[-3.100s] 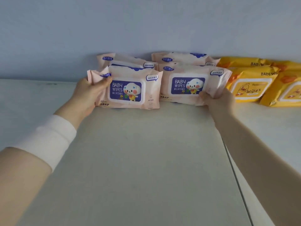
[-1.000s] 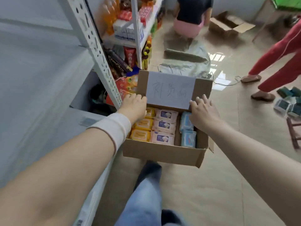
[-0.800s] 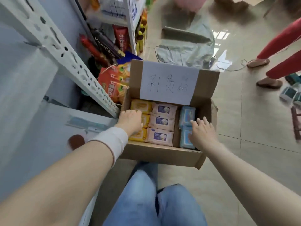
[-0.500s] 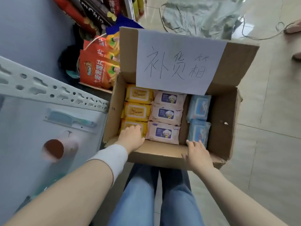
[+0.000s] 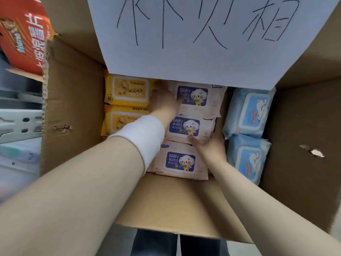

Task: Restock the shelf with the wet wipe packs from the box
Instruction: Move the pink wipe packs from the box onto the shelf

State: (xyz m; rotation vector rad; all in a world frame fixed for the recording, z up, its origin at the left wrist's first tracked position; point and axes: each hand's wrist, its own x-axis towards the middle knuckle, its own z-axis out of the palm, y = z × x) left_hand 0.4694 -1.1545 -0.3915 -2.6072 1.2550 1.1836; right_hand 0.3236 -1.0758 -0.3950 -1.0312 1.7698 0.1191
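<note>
- Reaching into the box (image 5: 73, 108), both hands are down on the middle column, which holds three pink packs.
- Left hand (image 5: 164, 100): it lies at the left edge of the far pink pack (image 5: 203, 97), in the seam beside the far yellow pack (image 5: 127, 90). The thumb lies across the blue label and the fingers go down the pack's side, pinching that edge.
- Right hand (image 5: 210, 146): it lies at the near right corner of the middle pink pack (image 5: 186, 126), just beside the blue packs (image 5: 251, 111). The thumb rests on the pack's near edge. Blur hides the fingers, so it cannot be told whether they curl under the pack.
- Near pink pack (image 5: 181, 162): it lies flat against the near wall, between the two forearms, and neither hand holds it.
- Second yellow pack (image 5: 121, 121): it is partly covered by the white wristband (image 5: 142, 137) on the left arm.
- Paper sheet (image 5: 184, 52): it hangs from the far flap over the far ends of the columns.
- Change from half a second ago: both hands were at the near wall, the left above the nearest yellow pack and the right on the rim. Both have since moved forward onto the pink column. All three pink packs remain in their places.
</note>
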